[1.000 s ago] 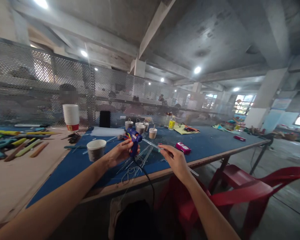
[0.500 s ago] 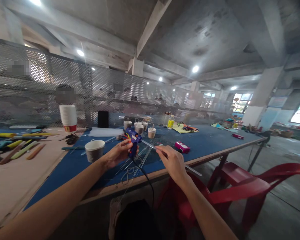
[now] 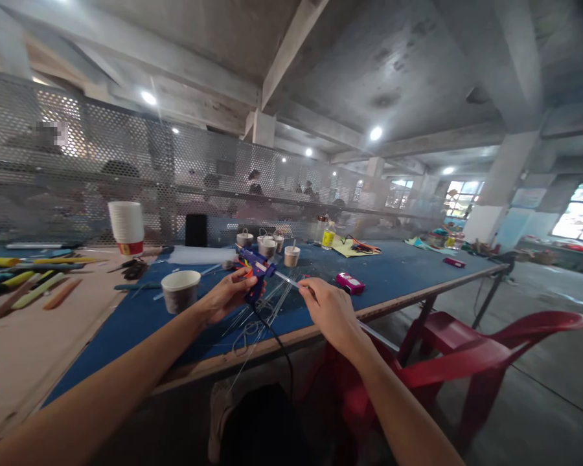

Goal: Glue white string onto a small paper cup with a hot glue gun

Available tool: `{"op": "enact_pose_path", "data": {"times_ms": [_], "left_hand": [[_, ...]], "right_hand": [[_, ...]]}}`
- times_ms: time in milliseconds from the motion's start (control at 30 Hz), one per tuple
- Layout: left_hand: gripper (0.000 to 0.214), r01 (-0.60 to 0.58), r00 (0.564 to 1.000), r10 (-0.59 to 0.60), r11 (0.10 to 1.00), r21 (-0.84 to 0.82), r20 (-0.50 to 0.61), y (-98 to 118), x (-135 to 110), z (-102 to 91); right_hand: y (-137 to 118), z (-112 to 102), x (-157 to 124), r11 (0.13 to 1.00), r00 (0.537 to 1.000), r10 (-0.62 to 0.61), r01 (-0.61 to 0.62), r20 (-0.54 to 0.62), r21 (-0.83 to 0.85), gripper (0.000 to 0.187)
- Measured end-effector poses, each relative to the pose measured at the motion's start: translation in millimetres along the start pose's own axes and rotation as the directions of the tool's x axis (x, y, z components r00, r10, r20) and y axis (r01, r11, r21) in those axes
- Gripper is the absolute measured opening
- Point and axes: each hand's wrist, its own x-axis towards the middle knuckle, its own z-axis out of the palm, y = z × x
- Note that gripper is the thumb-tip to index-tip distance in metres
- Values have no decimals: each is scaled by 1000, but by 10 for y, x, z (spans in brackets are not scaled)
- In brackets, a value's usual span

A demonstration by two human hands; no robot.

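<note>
My left hand (image 3: pixel 230 294) is wrapped around a blue hot glue gun (image 3: pixel 259 266), its nozzle pointing away to the upper left and its black cord (image 3: pixel 282 349) hanging over the table edge. A long translucent glue stick (image 3: pixel 288 279) meets the rear of the gun. My right hand (image 3: pixel 328 310) pinches that stick, whose free end sticks out past my wrist. Below the gun, thin clear strands (image 3: pixel 272 314) lie across the blue tabletop (image 3: pixel 140 330). A paper cup (image 3: pixel 181 291) stands open to the left of my left hand.
Several small cups with looped handles (image 3: pixel 267 247) stand behind the gun. A stack of paper cups (image 3: pixel 126 226) rises at the left, near tools (image 3: pixel 29 278). A magenta box (image 3: pixel 350 283) lies to the right, a yellow-labelled bottle (image 3: pixel 328 237) behind it. Red chairs (image 3: pixel 466 349) stand at the right.
The view has shifted slightly. Both hands keep their holds on the glue gun and the glue stick, and the gun looks a little more level than before.
</note>
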Motion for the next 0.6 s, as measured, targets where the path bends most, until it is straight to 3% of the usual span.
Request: {"op": "enact_pose_path", "data": {"times_ms": [333, 533, 600], "left_hand": [[25, 2, 1000, -2, 999, -37, -4, -25, 21, -22], [29, 5, 1000, -5, 1000, -9, -1, -28, 15, -5], [31, 10, 1000, -10, 1000, 5, -11, -27, 12, 11]], "right_hand": [[-8, 171, 64, 995, 994, 14, -25, -107, -99, 16], [-65, 164, 155, 992, 988, 118, -113, 95, -55, 24], [-100, 172, 177, 990, 985, 139, -135, 98, -51, 23]]}}
